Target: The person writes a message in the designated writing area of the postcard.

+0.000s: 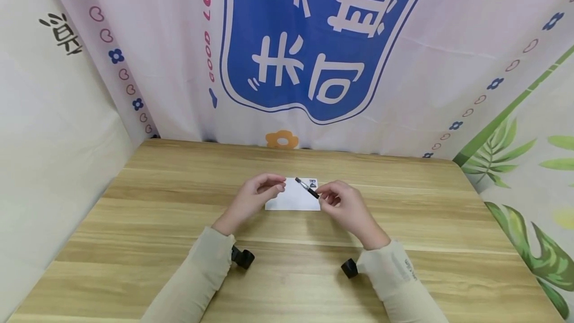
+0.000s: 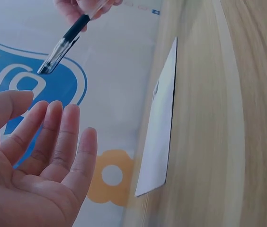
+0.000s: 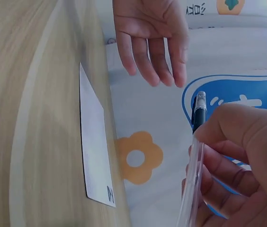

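Left hand (image 1: 255,193) raised over table (image 1: 179,253) at the card's left end, fingers loosely extended, nothing held. Black camera (image 1: 243,258) at that wrist, nearer. White card (image 1: 289,201) flat on the table, dark marks at its far right corner. Pen (image 1: 308,188) in the air above the card's right part, 1 end pointing left and far. Right hand (image 1: 344,201) pinches it, thumb against fingers. Printed curtain (image 1: 179,64) past the table's far edge.

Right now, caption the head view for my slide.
The right hand holds a pen above a white card on a wood-grain table; the left hand is empty.
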### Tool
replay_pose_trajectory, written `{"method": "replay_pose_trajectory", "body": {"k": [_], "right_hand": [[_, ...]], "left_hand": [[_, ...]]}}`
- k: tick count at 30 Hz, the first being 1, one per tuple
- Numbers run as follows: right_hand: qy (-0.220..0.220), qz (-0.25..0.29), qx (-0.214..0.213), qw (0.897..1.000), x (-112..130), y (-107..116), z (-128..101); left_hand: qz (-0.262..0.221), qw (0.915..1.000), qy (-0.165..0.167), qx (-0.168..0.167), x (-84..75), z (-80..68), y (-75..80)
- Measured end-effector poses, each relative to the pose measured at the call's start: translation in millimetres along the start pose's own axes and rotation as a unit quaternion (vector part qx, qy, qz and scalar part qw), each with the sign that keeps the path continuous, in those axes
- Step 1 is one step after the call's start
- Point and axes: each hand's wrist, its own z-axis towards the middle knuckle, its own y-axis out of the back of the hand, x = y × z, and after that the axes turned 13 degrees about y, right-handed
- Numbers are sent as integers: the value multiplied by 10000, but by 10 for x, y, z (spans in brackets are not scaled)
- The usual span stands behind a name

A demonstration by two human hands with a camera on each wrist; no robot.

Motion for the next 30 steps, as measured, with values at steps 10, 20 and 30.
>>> {"method": "replay_pose_trajectory", "body": {"k": [10, 20, 30], "right_hand": [[348, 73, -106, 9993, 63, -79, -12], [884, -95, -213, 9958, 59, -155, -17], [942, -156, -268, 9951, 70, -199, -19]], "left_hand": [[-311, 9992, -89, 246, -13, -17, -52], [-728, 9966, 79, 388, -40, -24, -91], [-811, 9963, 128, 260, -41, -22, -93]]}}
